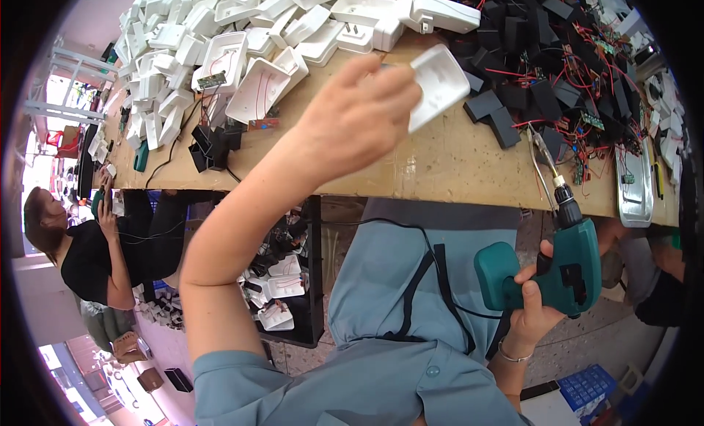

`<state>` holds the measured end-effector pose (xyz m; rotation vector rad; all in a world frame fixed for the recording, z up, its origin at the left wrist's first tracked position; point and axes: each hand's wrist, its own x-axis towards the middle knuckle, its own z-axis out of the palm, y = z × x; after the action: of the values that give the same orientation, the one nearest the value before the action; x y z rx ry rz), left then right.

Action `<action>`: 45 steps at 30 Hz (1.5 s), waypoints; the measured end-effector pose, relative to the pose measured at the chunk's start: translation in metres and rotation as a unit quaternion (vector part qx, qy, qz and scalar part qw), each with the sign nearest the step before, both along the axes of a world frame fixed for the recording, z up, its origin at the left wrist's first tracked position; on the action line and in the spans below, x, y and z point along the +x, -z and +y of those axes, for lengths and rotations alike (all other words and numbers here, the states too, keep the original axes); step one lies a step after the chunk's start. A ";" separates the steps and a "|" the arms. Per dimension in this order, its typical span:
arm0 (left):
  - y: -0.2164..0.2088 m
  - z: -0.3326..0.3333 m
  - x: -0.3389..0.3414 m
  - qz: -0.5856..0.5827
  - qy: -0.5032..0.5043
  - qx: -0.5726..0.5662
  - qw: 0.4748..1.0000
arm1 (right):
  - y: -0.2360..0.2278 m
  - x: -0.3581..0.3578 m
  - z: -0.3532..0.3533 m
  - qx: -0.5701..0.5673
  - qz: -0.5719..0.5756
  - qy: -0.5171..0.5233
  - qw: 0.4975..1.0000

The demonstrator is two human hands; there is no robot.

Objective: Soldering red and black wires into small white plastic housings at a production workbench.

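Observation:
My left hand [359,121] reaches across the workbench with its fingers curled, gripping a white plastic shell [442,79] by its left side. The shell is tilted, its hollow inner face showing. My left fingertips are partly hidden behind the hand. In front of the bench edge, my right hand [534,308] is wrapped round the handle of a teal soldering gun [576,261]. Its thin metal tip points up over the bench, near black boxes [502,125] with red wires and small green circuit boards.
White plastic shells [315,41] lie heaped at the back left. Nearer, a black box [209,147] sits with wires. A metal tray [634,191] lies at the right end of the workbench [433,169]. Below is a black crate [315,308] of parts; a co-worker [95,250] sits left.

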<state>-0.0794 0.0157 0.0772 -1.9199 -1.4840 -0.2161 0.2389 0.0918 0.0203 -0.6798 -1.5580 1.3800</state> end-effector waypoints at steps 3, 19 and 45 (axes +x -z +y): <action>0.009 -0.007 0.013 0.008 0.052 -0.029 0.998 | 0.000 -0.001 -0.002 -0.005 0.002 -0.003 1.000; 0.006 -0.035 -0.030 -0.115 -0.081 -0.002 0.990 | -0.003 0.000 -0.008 0.004 -0.012 -0.002 1.000; 0.033 -0.057 -0.018 -0.938 -0.049 -0.101 0.328 | -0.008 -0.090 0.069 0.193 0.028 -0.022 0.981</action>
<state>-0.0976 -0.0412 0.0439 -0.8240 -2.6682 -3.1024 0.1486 0.1605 0.0279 -0.3678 -1.7392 1.0735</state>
